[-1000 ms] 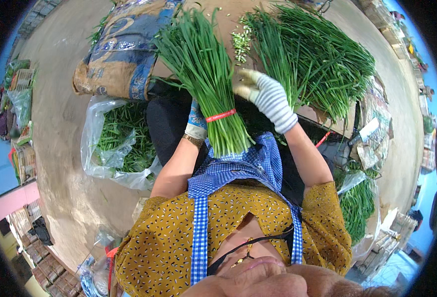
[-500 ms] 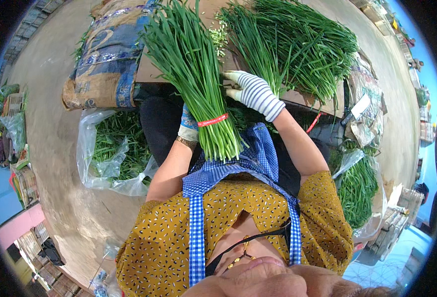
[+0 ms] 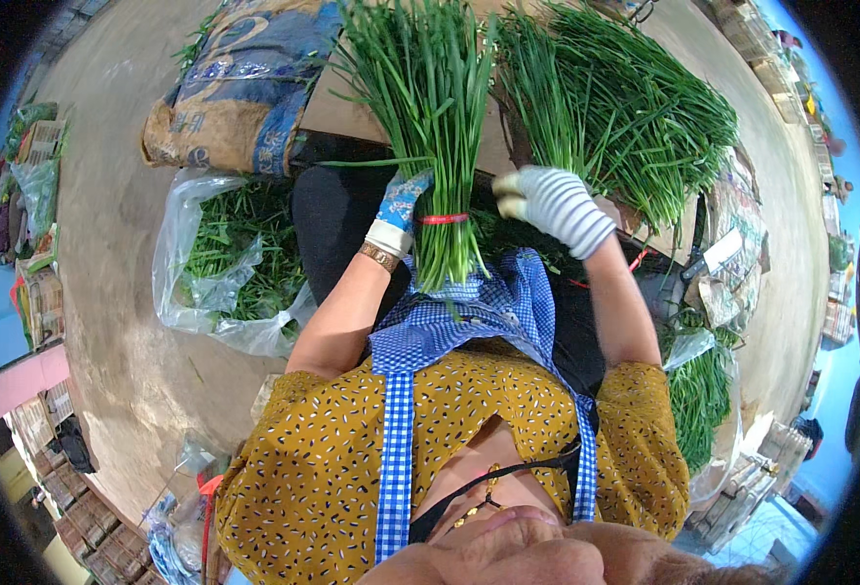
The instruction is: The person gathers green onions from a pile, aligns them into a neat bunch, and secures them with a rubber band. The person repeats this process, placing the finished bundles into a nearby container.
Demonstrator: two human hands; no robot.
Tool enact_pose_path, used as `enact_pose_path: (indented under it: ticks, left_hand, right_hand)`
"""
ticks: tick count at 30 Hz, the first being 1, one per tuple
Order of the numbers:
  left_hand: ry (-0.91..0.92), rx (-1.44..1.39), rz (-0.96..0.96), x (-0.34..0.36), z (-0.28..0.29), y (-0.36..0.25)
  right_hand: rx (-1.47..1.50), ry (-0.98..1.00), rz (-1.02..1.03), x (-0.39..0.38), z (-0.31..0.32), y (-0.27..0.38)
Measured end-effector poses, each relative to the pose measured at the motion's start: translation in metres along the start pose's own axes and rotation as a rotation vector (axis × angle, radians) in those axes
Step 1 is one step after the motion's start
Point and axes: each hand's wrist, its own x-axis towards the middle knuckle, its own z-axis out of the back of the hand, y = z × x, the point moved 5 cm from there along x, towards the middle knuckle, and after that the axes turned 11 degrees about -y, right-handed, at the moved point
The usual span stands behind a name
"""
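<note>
Both hands are being held at the near edge of the board (image 3: 344, 102): the green bunch (image 3: 440, 127) is being gripped across that edge by the left hand (image 3: 404, 200); the right hand (image 3: 555, 207) is being held just right of it, half-curled, thumb and fingers slightly apart, nothing seen pinched. Room: a narrow gap is being left between right hand and bunch; the board's left side is being bordered by a sack (image 3: 245, 93), its right side covered by a loose pile (image 3: 649, 107). Left of and below the board, cut greens are being held by a clear plastic bag (image 3: 178, 273). Materials: long flat leaves and pale thin stems are being bound by red tape (image 3: 443, 219); glossy brown-blue sack; gloves patterned blue, left, striped knit, right. Pose: left fingers are being mostly hidden by stems; right forearm is being angled toward the board, knuckles up, slightly blurred.
</note>
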Motion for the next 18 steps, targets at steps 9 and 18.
enact_pose_path:
  ticks: [9,18]
  left_hand:
    - [-0.127,0.096,-0.149,0.024,0.019,0.038]
    - [-0.063,0.005,0.06,0.028,0.019,0.043]
  right_hand:
    - [-0.153,-0.305,-0.002,0.075,-0.03,0.051]
    - [1.39,-0.389,-0.169,0.01,-0.017,-0.023]
